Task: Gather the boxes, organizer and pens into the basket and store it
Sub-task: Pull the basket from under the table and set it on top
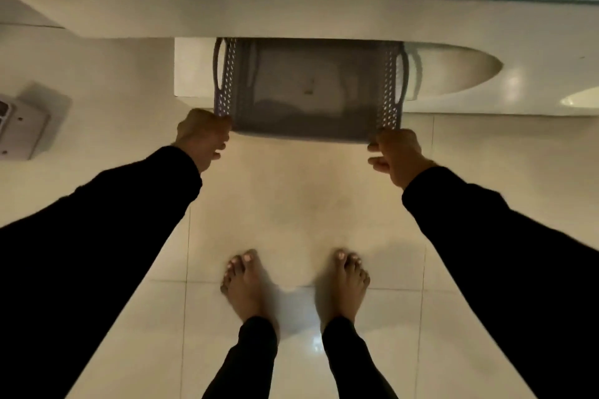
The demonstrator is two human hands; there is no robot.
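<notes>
Both hands, left hand (pixel 202 136), right hand (pixel 397 152), gripping grey basket (pixel 308 126) near corners, under table edge (pixel 291 14)

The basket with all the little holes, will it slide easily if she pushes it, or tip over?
The basket looks like stiff plastic with perforated sides, so it probably keeps its shape. On the glossy tiled floor it should slide easily. It is wide and low, and the left hand and right hand hold both near corners, so tipping seems unlikely.
</notes>
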